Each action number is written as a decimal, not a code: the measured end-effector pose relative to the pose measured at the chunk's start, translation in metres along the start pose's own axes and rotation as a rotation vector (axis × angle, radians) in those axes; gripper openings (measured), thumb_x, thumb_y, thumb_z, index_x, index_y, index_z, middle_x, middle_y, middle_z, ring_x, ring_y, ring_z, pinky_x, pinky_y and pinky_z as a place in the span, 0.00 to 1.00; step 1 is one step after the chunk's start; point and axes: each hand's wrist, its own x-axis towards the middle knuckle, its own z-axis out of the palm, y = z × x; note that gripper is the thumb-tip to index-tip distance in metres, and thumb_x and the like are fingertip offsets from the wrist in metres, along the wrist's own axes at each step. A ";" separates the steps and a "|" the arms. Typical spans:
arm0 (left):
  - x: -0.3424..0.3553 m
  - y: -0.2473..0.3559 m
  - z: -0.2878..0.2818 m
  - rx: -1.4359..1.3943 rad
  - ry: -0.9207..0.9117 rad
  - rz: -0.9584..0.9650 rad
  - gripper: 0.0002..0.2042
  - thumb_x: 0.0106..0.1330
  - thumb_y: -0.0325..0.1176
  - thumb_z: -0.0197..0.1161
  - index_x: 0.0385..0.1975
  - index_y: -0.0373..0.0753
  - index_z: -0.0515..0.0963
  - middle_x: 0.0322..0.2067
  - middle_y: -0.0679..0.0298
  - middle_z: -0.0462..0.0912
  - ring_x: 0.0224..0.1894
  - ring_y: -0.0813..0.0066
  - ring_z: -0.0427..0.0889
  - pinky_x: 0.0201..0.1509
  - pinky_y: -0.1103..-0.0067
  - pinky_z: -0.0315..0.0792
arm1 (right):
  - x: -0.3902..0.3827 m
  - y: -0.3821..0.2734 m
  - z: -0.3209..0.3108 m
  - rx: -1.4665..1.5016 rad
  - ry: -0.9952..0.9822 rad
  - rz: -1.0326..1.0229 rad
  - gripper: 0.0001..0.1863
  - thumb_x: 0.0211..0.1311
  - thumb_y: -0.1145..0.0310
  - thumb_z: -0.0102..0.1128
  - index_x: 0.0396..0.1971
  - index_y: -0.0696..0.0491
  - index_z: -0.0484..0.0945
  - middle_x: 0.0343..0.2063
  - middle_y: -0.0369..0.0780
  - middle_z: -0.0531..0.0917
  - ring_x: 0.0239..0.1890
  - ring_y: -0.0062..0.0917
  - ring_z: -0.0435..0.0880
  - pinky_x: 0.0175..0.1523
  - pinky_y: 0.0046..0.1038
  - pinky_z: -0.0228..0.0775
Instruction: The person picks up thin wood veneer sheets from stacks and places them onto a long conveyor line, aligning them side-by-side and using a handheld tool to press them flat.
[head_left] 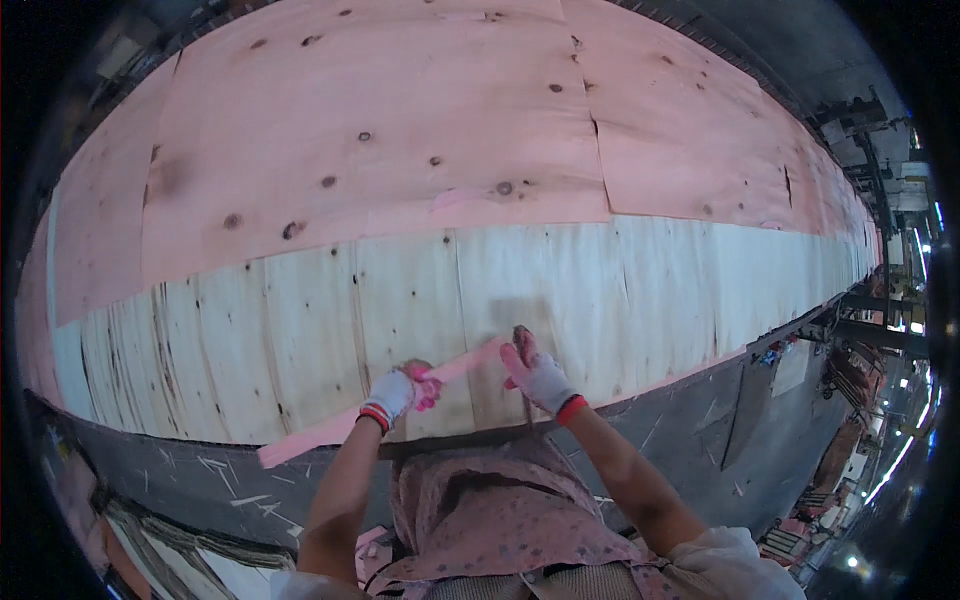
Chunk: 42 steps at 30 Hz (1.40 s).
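Note:
My left hand (398, 390), in a white glove with pink-stained fingers, is closed on a long narrow pink veneer strip (300, 443), which slants up to the right across the pale wood sheets (660, 290). My right hand (535, 375), gloved with pink and dark-stained fingertips, is at the strip's upper end, fingers apart and slightly bent; whether it grips the strip is unclear. Above the pale band lie large pink sheets (450, 120) with dark knots and cracks.
The long work surface curves across the view, its near edge (650, 390) just below my hands. Wood scraps (230, 490) lie on the grey floor below it. Stacked sheets (180, 540) stand at lower left; dark metal framework (860, 330) and lights line the right.

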 end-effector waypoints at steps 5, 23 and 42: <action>0.001 0.041 -0.001 0.445 0.335 -0.249 0.20 0.58 0.51 0.56 0.36 0.41 0.80 0.26 0.57 0.84 0.33 0.61 0.84 0.40 0.71 0.75 | 0.017 0.027 0.042 -0.618 -0.105 -0.164 0.24 0.67 0.51 0.42 0.57 0.47 0.70 0.38 0.49 0.83 0.35 0.41 0.84 0.44 0.40 0.74; -0.007 0.026 0.006 -0.424 0.029 -0.131 0.10 0.64 0.37 0.61 0.36 0.36 0.81 0.27 0.62 0.84 0.24 0.75 0.82 0.23 0.79 0.73 | 0.012 0.078 -0.018 0.595 -0.141 0.164 0.30 0.60 0.47 0.59 0.57 0.50 0.69 0.38 0.35 0.80 0.26 0.24 0.81 0.30 0.24 0.76; 0.168 0.154 0.041 -0.416 0.393 -0.121 0.09 0.62 0.35 0.64 0.31 0.34 0.78 0.23 0.62 0.81 0.17 0.74 0.77 0.19 0.78 0.72 | 0.146 0.084 -0.267 1.056 0.570 -0.311 0.07 0.57 0.77 0.60 0.37 0.58 0.76 0.32 0.37 0.80 0.29 0.20 0.79 0.35 0.25 0.78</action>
